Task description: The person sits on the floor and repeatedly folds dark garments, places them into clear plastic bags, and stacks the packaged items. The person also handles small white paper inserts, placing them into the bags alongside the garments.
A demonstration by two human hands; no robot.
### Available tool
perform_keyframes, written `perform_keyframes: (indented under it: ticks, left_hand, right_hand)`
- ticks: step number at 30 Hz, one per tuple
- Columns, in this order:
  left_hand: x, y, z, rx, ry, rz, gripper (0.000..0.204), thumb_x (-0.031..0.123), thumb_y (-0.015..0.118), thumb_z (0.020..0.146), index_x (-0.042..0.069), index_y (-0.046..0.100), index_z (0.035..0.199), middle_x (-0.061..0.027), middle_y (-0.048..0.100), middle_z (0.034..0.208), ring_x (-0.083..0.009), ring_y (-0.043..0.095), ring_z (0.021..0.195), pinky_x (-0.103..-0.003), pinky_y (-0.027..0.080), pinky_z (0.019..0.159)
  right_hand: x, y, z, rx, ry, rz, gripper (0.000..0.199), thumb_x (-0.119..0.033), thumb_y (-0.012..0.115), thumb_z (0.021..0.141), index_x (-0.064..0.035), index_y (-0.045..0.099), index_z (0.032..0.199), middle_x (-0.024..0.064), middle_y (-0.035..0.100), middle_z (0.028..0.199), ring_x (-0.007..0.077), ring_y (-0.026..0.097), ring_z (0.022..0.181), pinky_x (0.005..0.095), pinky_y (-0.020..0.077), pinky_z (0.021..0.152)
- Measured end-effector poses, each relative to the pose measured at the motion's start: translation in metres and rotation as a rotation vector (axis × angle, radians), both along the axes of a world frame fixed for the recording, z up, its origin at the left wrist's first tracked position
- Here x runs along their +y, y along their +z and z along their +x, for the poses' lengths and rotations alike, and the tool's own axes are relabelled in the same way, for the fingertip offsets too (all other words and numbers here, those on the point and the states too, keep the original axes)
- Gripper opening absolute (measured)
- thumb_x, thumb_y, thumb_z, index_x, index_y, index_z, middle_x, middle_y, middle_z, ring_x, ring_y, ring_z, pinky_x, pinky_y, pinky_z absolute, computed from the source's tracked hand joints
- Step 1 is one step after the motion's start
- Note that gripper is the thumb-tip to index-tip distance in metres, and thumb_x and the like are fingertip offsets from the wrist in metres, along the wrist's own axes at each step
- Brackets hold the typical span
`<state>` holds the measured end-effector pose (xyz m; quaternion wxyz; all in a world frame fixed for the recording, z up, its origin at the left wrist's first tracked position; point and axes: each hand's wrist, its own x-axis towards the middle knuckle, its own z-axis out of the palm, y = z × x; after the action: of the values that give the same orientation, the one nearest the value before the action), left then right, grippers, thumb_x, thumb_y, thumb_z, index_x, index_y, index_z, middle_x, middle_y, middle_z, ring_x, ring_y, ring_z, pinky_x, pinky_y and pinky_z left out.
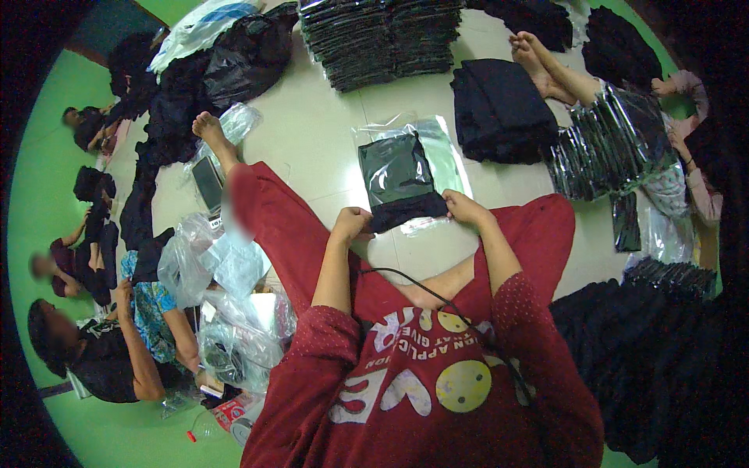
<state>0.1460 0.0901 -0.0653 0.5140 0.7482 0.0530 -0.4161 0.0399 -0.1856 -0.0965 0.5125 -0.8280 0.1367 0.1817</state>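
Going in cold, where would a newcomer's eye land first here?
Probably the dark cloth partly inside clear plastic, at the centre between the left hand and right hand. Then the stack of black packages at top, and the big yellow smiley on the red shirt below.

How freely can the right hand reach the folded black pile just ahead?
Probably yes: little but floor lies between the right hand and the pile, though that hand is pinching the packet's edge.

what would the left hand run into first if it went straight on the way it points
Most likely the folded black cloth partly under clear plastic: the left hand is at its near left corner. Finger height over the floor is unclear here.
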Motion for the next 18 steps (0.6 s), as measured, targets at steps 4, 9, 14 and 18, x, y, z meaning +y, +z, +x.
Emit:
perform_keyframes:
  ticks: [4,9,14,18]
  left_hand:
    - [-0.002,0.006,-0.002,-0.194,-0.169,0.16,0.014,0.01,0.052,0.081,-0.001,0.059,0.078,-0.009,0.059,0.067,-0.0182,0.058,0.059,-0.031,0.048,0.046]
    - [-0.002,0.037,0.0,-0.115,-0.213,0.14,0.014,0.019,0.053,0.084,0.005,0.057,0.088,-0.002,0.054,0.07,-0.0137,0.055,0.063,-0.027,0.048,0.052]
    - [0.023,0.125,0.001,0.16,0.067,-0.597,0.01,0.019,0.051,0.087,0.011,0.05,0.091,-0.0009,0.051,0.076,-0.0115,0.053,0.067,-0.029,0.051,0.054]
    - [0.027,0.184,-0.029,0.222,0.054,-0.942,0.014,0.02,0.049,0.09,0.006,0.048,0.091,-0.0016,0.047,0.073,-0.0101,0.049,0.063,-0.025,0.052,0.051]
  right_hand:
    - [-0.002,-0.007,-0.003,-0.035,0.039,-0.004,0.02,-0.006,0.037,0.086,0.0018,0.049,0.101,0.0113,0.057,0.075,0.0184,0.054,0.064,0.0332,0.0451,0.063]
    - [0.001,0.03,-0.005,-0.045,-0.026,0.139,0.016,-0.009,0.035,0.09,-0.0017,0.046,0.099,0.0059,0.049,0.067,0.0128,0.045,0.051,0.0287,0.0391,0.048]
    - [-0.003,0.124,-0.016,-0.284,-0.151,0.733,0.007,-0.013,0.04,0.092,-0.0097,0.042,0.098,-0.0017,0.038,0.064,0.0029,0.028,0.045,0.0173,0.0202,0.037]
    - [-0.009,0.182,-0.024,-0.437,-0.091,0.912,0.007,-0.016,0.045,0.093,-0.011,0.043,0.097,-0.0026,0.036,0.063,0.0022,0.026,0.044,0.0173,0.0178,0.036]
